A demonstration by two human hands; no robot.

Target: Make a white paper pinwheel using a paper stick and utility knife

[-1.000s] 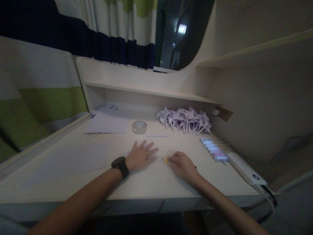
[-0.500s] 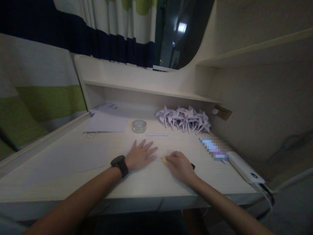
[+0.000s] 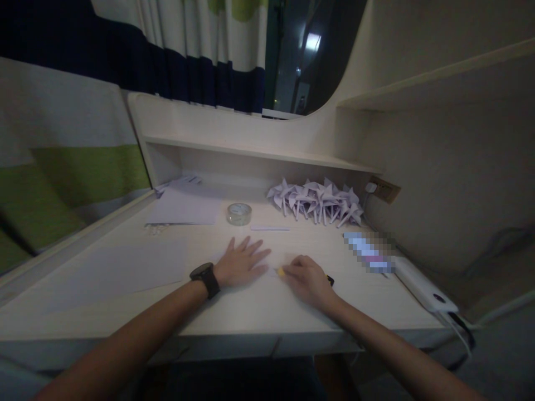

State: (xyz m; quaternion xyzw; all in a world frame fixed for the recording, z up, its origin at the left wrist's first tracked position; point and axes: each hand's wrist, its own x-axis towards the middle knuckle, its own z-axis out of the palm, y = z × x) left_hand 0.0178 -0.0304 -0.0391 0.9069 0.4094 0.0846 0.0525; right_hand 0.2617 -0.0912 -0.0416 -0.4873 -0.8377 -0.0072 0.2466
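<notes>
Both hands sit mid-desk, close together. Right hand (image 3: 307, 278) is curled around a small yellow-tipped tool (image 3: 282, 272), its tip poking out toward 9 o'clock, right at the left hand (image 3: 242, 262), which lies flat with fingers spread, pressing down on pale paper (image 3: 267, 277), too dim to see its edges. Further back at 12 there's a tape roll (image 3: 239, 214), then a heap of paper pinwheels (image 3: 320, 201) around 1 o'clock.

Dim home study nook: built-in desk (image 3: 292, 317), shelf (image 3: 251, 153), striped curtains (image 3: 200, 55).
</notes>
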